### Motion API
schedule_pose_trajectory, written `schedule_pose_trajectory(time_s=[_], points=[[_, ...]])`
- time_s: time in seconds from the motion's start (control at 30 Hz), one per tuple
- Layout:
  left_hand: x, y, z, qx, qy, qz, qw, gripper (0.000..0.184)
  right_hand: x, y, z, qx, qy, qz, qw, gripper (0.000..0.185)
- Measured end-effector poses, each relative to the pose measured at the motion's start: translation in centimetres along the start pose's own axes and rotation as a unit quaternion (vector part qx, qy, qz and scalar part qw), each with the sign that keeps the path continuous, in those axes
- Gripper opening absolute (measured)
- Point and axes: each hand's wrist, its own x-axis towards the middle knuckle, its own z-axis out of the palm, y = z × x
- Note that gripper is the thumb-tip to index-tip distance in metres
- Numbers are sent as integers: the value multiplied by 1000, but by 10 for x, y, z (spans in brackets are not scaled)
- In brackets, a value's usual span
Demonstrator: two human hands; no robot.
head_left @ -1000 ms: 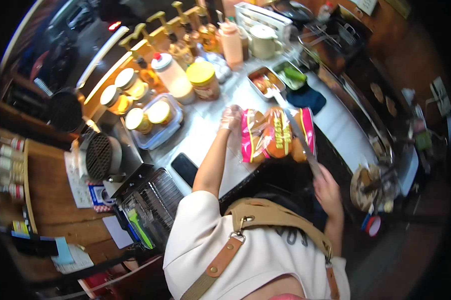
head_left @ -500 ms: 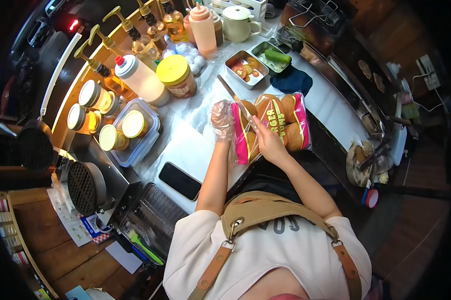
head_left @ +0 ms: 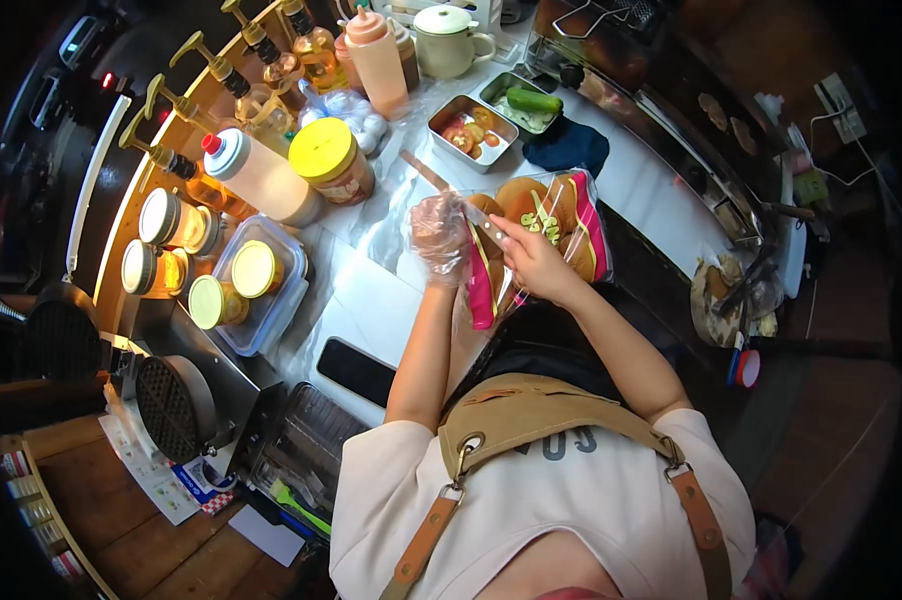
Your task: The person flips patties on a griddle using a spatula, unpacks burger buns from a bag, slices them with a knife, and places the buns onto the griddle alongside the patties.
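A knife [head_left: 488, 230] with a riveted handle is gripped in my right hand [head_left: 536, 265], its blade pointing up and left past the bun bag's end. My left hand [head_left: 439, 240], in a clear plastic glove, is closed at the left end of the bag of burger buns [head_left: 556, 215]. The bag is clear plastic with pink bands and yellow lettering, and round brown buns show inside. Part of it lies hidden behind my right hand and the knife handle. The glove's shine blurs my left fingertips.
Beyond the bag stand a metal tray of sliced tomatoes [head_left: 463, 137], a cucumber [head_left: 534, 100] in another tray and a dark cloth [head_left: 568, 147]. A yellow-lidded jar [head_left: 326, 155] and squeeze bottles [head_left: 376, 65] are at the back. A phone [head_left: 354, 371] lies near my left forearm; a waffle iron [head_left: 174, 403] is further left.
The knife has shifted left and lower across the bag's left end, with my right hand around its handle. The bag looks more tilted, and the whole view has turned slightly.
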Motion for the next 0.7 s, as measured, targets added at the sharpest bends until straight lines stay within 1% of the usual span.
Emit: schedule_pose_trajectory(time_s=[0.07, 0.13, 0.2, 0.23, 0.27, 0.33, 0.4, 0.47, 0.5, 0.53, 0.57, 0.6, 0.63, 0.67, 0.7], points=[[1, -6, -4, -6, 16, -35, 999, 14, -9, 3, -3, -17, -37, -2, 999, 38], [3, 6, -8, 15, 24, -26, 999, 15, -11, -8, -3, 1, -52, 4, 999, 38], [4, 18, -10, 22, 17, 29, 999, 12, -9, -21, 2, -68, -39, 57, 995, 39], [0, 13, -8, -31, 29, -33, 999, 9, -11, -12, 2, -125, 15, -62, 990, 39], [-1, 4, -8, -33, 29, -31, 999, 9, -22, -13, -7, -125, 18, -63, 990, 39], [-4, -16, -19, -13, 35, -56, 998, 8, -53, -31, -27, -140, 84, -94, 982, 39], [-13, -29, -27, -4, 18, -66, 998, 8, -71, 0, -60, -233, 183, -177, 938, 40], [-33, -58, -25, -114, -12, -118, 986, 9, -96, 20, -82, -321, 251, -135, 903, 42], [-28, -53, -36, -69, -59, -165, 982, 10, -106, 40, -93, -344, 268, -106, 894, 44], [-27, -54, -39, -70, -59, -167, 982, 10, -114, 68, -102, -366, 284, -76, 883, 45], [-27, -54, -42, -98, -68, -233, 965, 9, -120, 97, -111, -399, 301, -74, 863, 47], [-26, -55, -45, -124, -76, -296, 944, 10, -124, 121, -117, -399, 300, -73, 864, 47], [-24, -56, -50, -59, -108, -249, 961, 17, -127, 141, -122, -427, 328, -50, 841, 48], [-20, -54, -52, -58, -108, -250, 961, 17, -128, 158, -125, -453, 356, -28, 817, 48], [-12, -51, -53, -28, -129, -143, 981, 23, -129, 170, -128, -461, 361, -2, 811, 49]])
